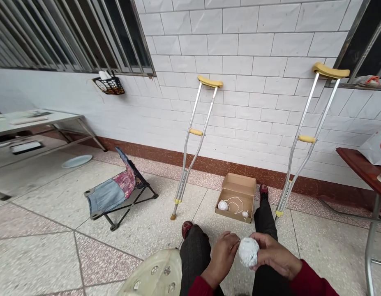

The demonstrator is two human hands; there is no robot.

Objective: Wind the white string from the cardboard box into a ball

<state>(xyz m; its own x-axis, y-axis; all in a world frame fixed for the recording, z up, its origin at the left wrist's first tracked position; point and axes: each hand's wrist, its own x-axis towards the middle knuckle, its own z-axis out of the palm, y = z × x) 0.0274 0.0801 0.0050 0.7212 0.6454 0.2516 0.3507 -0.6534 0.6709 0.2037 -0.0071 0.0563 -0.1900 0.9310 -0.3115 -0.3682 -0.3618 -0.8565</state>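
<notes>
A white ball of wound string (248,251) sits between my left hand (221,258) and my right hand (273,255), held by the fingertips of both above my lap. Beyond my knees, an open cardboard box (236,187) stands on the floor. In it lie a smaller white ball (222,205), a smaller white wad (245,213) and a loose white string (235,201) joining them.
Aluminium crutches (193,144) (304,135) lean against the tiled wall on either side of the box. A low folding seat (119,193) stands left, a pale plastic stool (156,275) at my lower left, and a red-topped table (359,168) at right.
</notes>
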